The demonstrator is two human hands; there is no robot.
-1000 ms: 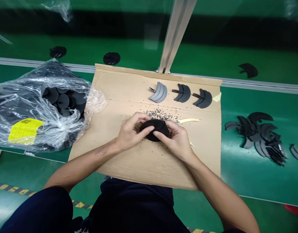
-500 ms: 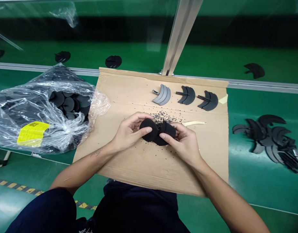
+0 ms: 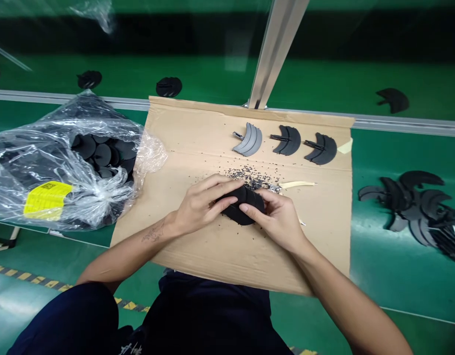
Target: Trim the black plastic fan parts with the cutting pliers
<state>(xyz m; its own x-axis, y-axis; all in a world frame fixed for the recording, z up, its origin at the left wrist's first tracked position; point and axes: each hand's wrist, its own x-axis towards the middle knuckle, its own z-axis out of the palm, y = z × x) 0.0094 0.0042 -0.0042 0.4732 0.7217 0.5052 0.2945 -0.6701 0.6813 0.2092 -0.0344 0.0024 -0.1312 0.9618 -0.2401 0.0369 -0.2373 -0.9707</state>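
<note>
Over the middle of the cardboard sheet (image 3: 190,251), both hands hold black round and curved plastic pieces (image 3: 239,215) pressed together. My left hand (image 3: 201,204) is closed on their left side, fingers over the top and thumb in front. With its thumb on the near face, my right hand (image 3: 281,217) grips the right side; its other fingertips are partly hidden. Just behind the hands lie many tiny black bits (image 3: 249,175). What looks like a pair of nippers with pale yellow handles (image 3: 296,185) lies partly hidden by my right hand.
A grey curved part (image 3: 248,139) and two black curved parts (image 3: 286,140) line the back of the cardboard. To the left, a clear plastic bag (image 3: 64,162) holds black discs. A pile of curved parts (image 3: 416,204) lies at right. A metal post (image 3: 275,54) stands behind.
My left hand has brought the black disc against the curved piece in my right hand, and its fingers now reach over the top. The nippers' metal joint has come into sight.
</note>
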